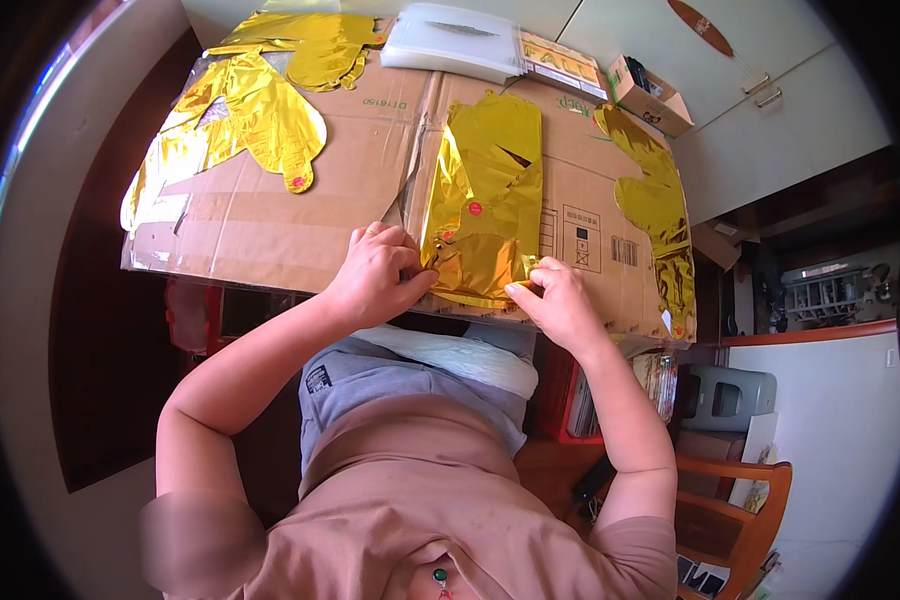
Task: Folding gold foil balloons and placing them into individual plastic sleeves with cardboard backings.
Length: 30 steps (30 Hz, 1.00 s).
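Note:
A gold foil balloon [490,190], flat and folded into a long rectangle, lies in front of me on a cardboard-covered table [340,220]. Small red round spots show on its shiny, creased surface. My left hand [382,268] pinches the near left corner of the foil between thumb and curled fingers. At the near right corner, my right hand [554,296] grips the edge the same way, thumb toward the foil. The balloon's near edge runs between both hands, close to the front of the table.
More flat gold foil balloons lie at the left [270,110], the far left [330,50] and the right edge [655,200]. Along the back stand a stack of clear plastic bags [450,45], a flat printed box [562,68] and a small open carton [650,95]. A wooden chair [745,510] is at my right.

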Motion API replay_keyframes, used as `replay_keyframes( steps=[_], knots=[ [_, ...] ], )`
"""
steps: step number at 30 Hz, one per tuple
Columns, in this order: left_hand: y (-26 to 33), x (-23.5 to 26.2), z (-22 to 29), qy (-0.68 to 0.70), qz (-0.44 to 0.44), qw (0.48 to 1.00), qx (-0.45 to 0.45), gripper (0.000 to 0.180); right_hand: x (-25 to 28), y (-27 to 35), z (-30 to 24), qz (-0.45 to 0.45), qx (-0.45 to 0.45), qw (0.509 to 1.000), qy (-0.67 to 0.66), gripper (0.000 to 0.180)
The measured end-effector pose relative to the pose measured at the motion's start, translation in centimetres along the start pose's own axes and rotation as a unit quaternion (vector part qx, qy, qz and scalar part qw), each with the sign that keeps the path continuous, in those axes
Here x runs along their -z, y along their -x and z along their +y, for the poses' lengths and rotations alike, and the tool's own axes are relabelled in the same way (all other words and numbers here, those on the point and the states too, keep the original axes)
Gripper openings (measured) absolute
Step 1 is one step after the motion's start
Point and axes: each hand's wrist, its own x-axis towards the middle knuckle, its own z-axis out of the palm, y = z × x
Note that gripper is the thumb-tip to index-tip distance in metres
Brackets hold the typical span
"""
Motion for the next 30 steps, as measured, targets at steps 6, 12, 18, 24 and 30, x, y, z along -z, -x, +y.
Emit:
replay_keyframes(
  steps=[6,12,18,24,30],
  knots=[
    [0.3,0.0,-0.4,0.02,0.009,1.0,-0.009,0.018,-0.2,-0.2,0.1,0.004,0.006,1.0,0.008,0.041],
    [0.4,-0.1,-0.6,0.015,0.016,1.0,-0.018,0.021,-0.3,-0.2,-0.1,0.0,-0.004,1.0,0.028,0.04],
    [0.5,-0.2,-0.8,-0.021,0.022,0.999,-0.036,0.02,-0.1,-0.3,-0.4,-0.022,-0.012,0.999,0.035,0.038],
    [0.6,-0.5,0.9,-0.146,0.072,0.966,-0.198,0.058,0.4,-0.6,-0.9,-0.078,-0.033,0.993,0.082,0.033],
    [0.1,-1.8,1.2,-0.174,-0.099,0.946,-0.255,0.09,0.4,-0.5,-0.9,-0.067,-0.03,0.995,0.075,0.032]
  ],
)
